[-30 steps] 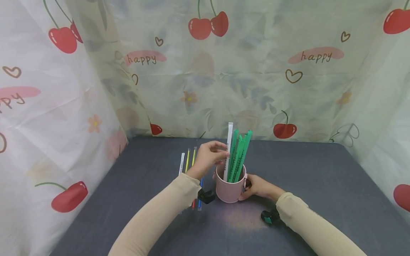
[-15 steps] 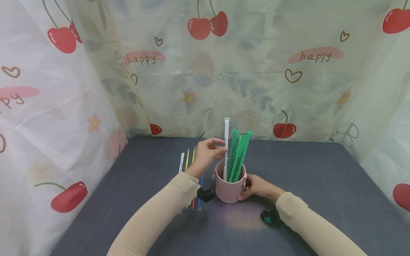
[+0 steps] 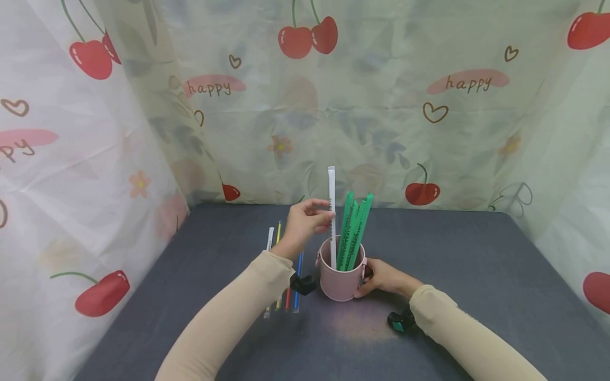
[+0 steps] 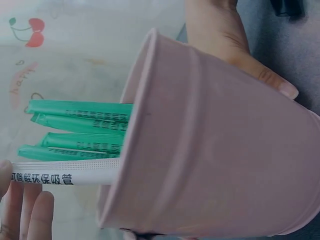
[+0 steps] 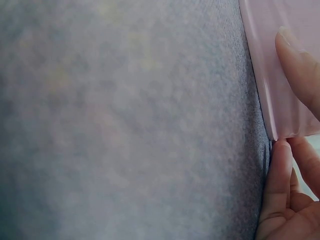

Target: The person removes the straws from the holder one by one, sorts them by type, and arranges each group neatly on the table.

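A pink cup point(image 3: 340, 286) with small side handles stands on the dark table. Several green wrapped straws point(image 3: 353, 233) lean inside it toward the right. My left hand point(image 3: 302, 225) pinches a white paper-wrapped straw point(image 3: 332, 185) between thumb and fingers. This straw is upright, its lower end still inside the cup's left side. In the left wrist view, dark printing runs along the white straw point(image 4: 65, 172), beside the green ones. My right hand point(image 3: 383, 278) holds the cup low on its right side; in the right wrist view its thumb point(image 5: 297, 67) lies against the pink wall.
Left of the cup, partly hidden by my left arm, lie a white straw point(image 3: 269, 239), a yellow straw point(image 3: 278, 233), a red straw point(image 3: 288, 300) and a blue straw point(image 3: 297, 299). A cherry-patterned cloth point(image 3: 362, 121) hangs behind the table point(image 3: 443, 248).
My left hand has moved up and slightly left, drawing the white straw higher out of the cup and away from the green ones. The right hand and the cup have stayed put.
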Motion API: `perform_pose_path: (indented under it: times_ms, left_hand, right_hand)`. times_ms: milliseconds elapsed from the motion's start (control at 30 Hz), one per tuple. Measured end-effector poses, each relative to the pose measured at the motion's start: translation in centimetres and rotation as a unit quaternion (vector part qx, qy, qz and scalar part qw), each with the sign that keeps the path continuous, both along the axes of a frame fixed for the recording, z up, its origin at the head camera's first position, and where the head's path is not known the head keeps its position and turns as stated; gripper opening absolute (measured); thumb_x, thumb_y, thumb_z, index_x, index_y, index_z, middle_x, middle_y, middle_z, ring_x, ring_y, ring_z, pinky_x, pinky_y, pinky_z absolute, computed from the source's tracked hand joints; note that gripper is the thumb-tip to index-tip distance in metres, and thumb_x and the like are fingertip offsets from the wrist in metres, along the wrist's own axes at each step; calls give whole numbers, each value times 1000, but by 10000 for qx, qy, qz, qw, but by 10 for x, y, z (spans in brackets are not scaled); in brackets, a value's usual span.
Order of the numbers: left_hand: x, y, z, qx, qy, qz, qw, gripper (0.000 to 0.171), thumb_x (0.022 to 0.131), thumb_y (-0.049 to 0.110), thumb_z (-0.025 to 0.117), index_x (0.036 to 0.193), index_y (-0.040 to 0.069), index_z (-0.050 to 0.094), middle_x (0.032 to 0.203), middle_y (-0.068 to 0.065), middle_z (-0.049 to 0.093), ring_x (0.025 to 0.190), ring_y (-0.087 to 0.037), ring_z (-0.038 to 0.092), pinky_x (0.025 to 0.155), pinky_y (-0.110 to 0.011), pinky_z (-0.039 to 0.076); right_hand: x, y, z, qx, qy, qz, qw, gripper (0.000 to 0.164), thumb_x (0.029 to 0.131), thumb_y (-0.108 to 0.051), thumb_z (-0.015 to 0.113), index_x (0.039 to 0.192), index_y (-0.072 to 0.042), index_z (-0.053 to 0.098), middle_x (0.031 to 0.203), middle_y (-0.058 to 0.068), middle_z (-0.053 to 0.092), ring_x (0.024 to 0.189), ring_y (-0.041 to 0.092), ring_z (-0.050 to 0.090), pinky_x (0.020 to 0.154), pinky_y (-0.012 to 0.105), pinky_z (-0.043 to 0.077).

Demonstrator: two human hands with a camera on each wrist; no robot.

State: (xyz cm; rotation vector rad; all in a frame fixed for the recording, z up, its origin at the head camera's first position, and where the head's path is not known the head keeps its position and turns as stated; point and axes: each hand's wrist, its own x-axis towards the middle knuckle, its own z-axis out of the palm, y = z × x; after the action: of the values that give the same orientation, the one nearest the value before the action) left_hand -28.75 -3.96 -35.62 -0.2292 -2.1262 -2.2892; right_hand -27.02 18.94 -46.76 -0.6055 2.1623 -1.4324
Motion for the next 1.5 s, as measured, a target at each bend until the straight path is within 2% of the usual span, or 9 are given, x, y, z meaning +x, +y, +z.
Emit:
perform_pose_path:
  times_ms: [167,400,800,1000,1200,1333,1500]
  left_hand:
    - [-1,-3,6,221,-72,8,9997,27,83,0,74,109,0,67,80,-2,68,68,-12,66,72,-32,60]
    - [-3,-6,13,619,-118,184,9978,28,84,-3,71,111,-1,66,77,1,67,66,-10,64,62,-25,58]
    - [-10,-20,23,778,-133,347,9963,29,87,1,69,115,0,64,80,2,66,68,-8,66,63,-22,59]
    - [-15,-31,27,565,-154,425,9974,29,87,3,70,116,0,65,79,4,66,68,-8,65,62,-22,58]
    - [-20,-45,27,325,-140,649,9973,29,87,2,71,115,-1,65,78,4,66,67,-8,65,61,-21,58]
    - [-22,-56,24,15,-205,809,9965,29,86,2,71,115,-2,66,80,2,65,68,-8,64,61,-21,58]
    - [-22,-71,17,-626,-245,921,9935,29,87,6,71,115,0,68,95,-9,66,77,-12,65,67,-27,60]
  right_hand:
    - [0,-1,0,-28,-9,0,10000,69,73,-4,82,131,9,47,105,7,63,88,16,54,75,24,50]
    - [0,-1,-1,-22,0,1,10000,68,73,-4,82,130,9,48,104,7,64,88,15,55,75,23,51]
    - [-2,0,-2,57,75,-15,10000,68,72,-5,83,129,9,49,106,8,64,89,16,55,76,23,50]
    - [-2,1,-4,33,120,26,9999,68,73,-5,82,130,8,48,106,8,63,90,16,54,75,23,50]
    - [-1,1,-3,-24,84,52,9999,68,73,-5,82,131,8,48,109,9,63,91,17,54,77,23,50]
    - [-1,1,-3,-19,82,47,10000,69,74,-5,82,131,8,48,111,10,63,92,17,54,78,24,51]
    - [-1,1,-2,-15,97,71,9999,68,74,-6,82,131,8,48,109,9,62,91,17,54,77,23,50]
